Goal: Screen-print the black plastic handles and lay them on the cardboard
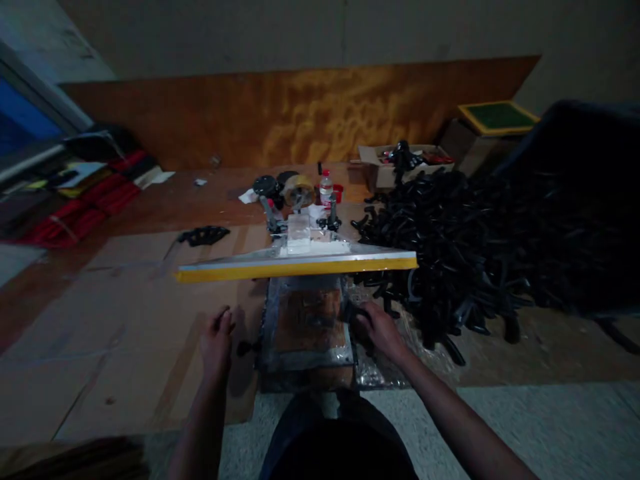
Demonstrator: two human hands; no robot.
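A yellow-edged screen frame [295, 265] stands raised on its hinge above a small plastic-covered platen [307, 320]. My right hand [377, 330] sits at the platen's right edge with its fingers curled on a small black plastic part [353, 312]. My left hand [217, 337] hovers over the cardboard just left of the platen, fingers loosely apart and empty, close to a small black knob [243, 347].
A big heap of black plastic parts [475, 247] fills the right side. Tape roll [299, 190], a bottle [326, 188] and clamps sit behind the frame. A cardboard box [380, 170] stands at the back, red items [95, 203] at the left, flat cardboard [125, 313] under my left hand.
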